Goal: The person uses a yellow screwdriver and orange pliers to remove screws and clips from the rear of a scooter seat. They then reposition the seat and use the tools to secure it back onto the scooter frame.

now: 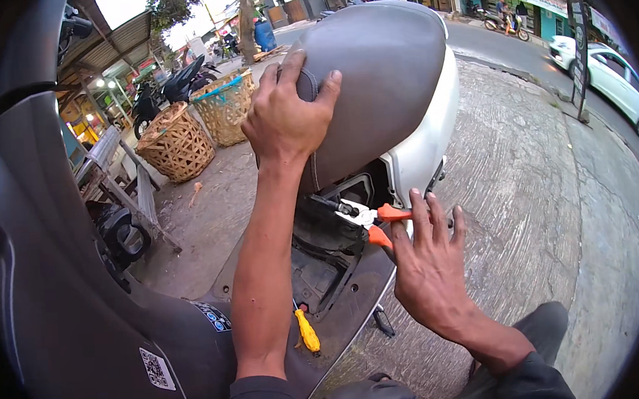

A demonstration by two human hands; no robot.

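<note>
Working on a scooter parked on rough concrete [508,166]. Left hand [285,121] is wrapped over the front end of the brown seat [386,86], thumb set apart on the top side, with the open bay [317,273] showing below it. Right hand [434,273] is closed around the orange-handled pliers [368,217], fingers pretty straight across the grips; thumb's hidden, so can't say where it sits. The pliers are just under the seat's right front edge, nose pointing left at a dark fitting [327,202]. Can't tell if they're actually biting it. There's a yellow screwdriver [307,332] lying on the footboard [369,288], shaft toward the bay. Two woven baskets [177,146] stand off to the left, and a white car [604,72] is out on the road at right.
</note>
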